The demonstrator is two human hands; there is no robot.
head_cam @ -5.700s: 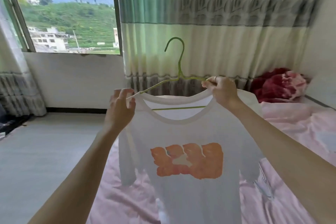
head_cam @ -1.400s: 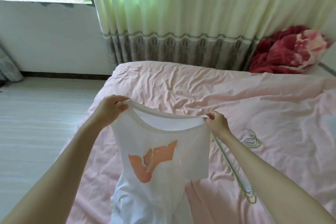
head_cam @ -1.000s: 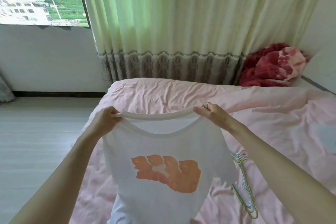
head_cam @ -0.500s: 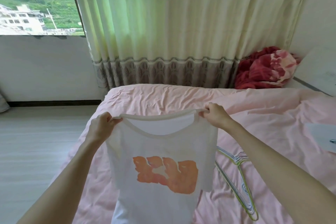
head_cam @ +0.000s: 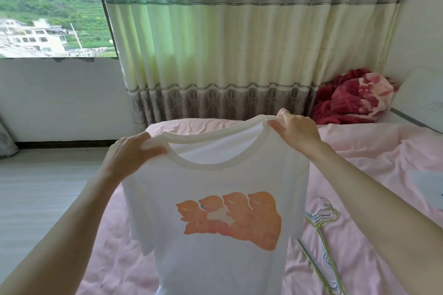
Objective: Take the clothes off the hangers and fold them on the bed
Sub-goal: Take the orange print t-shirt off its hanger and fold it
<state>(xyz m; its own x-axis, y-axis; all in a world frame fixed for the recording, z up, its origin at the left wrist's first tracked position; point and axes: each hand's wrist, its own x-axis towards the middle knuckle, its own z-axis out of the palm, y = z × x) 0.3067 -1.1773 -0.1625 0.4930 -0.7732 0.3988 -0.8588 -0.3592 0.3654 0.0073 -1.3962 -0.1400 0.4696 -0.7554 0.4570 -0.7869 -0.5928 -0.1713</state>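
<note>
A white T-shirt [head_cam: 215, 242] with an orange print hangs upright in front of me, its print side facing me. My left hand [head_cam: 130, 154] grips its left shoulder beside the neckline. My right hand [head_cam: 296, 132] grips the right shoulder, a ring on one finger. No hanger is in the shirt. Several wire hangers [head_cam: 322, 244], green and pale, lie in a pile on the pink bed [head_cam: 364, 158] just right of the shirt. The shirt's lower part runs out of view at the bottom.
A red and pink blanket [head_cam: 354, 96] is bunched at the bed's far right corner by the wall. A pale flat item [head_cam: 429, 187] lies at the bed's right edge. Green and cream curtains [head_cam: 239, 43] hang behind the bed. Bare floor [head_cam: 43, 189] lies to the left.
The shirt came off the green hanger, which now lies on the bed with the others. Over the last second both hands raised the shirt and spread its shoulders wider.
</note>
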